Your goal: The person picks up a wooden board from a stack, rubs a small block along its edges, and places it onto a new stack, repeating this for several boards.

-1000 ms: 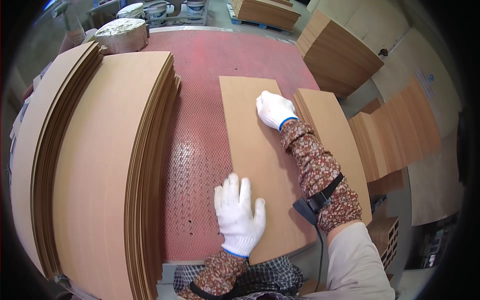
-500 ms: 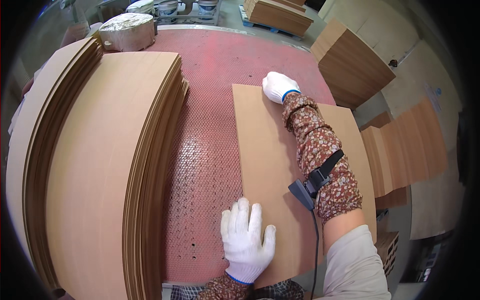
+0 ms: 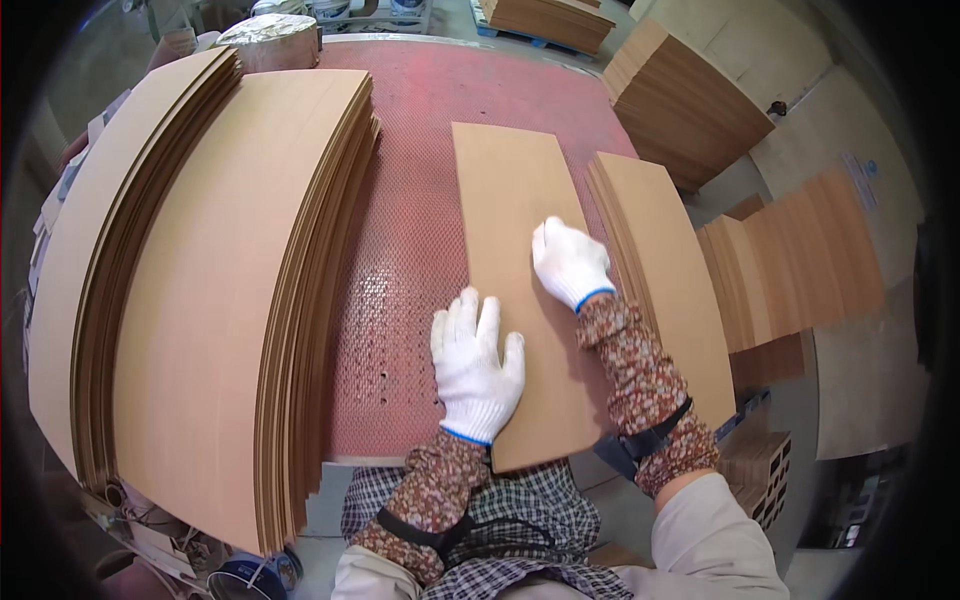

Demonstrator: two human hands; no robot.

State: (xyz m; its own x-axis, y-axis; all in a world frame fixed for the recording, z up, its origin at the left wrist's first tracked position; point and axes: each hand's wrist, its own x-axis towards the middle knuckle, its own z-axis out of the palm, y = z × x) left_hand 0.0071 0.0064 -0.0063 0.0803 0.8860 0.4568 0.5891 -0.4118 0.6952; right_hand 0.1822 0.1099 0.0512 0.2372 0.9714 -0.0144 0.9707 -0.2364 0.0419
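A thin, light-brown wooden panel (image 3: 512, 190) lies lengthwise on the red mesh-patterned tabletop (image 3: 415, 250). White knit gloves cover both hands. My left hand (image 3: 474, 368) rests with fingers stretched out over the panel's left edge, near its close end. Farther up, on the panel's face, my right hand (image 3: 572, 260) is curled closed with the knuckles up. Whatever it may hold is hidden under the fingers. A dark strap circles each forearm over a flowered sleeve.
Two tall stacks of wooden panels, a wide one (image 3: 225, 260) and an outer one (image 3: 125, 250), fill the table's left. A lower panel stack (image 3: 668, 250) lies right of the worked panel. More boards (image 3: 690, 105) stand beyond the right edge. A wrapped round bundle (image 3: 270, 42) sits far left.
My right hand has come back from the panel's far end to its middle, still closed. The view has shifted, now showing a gap between the panel and the right stack.
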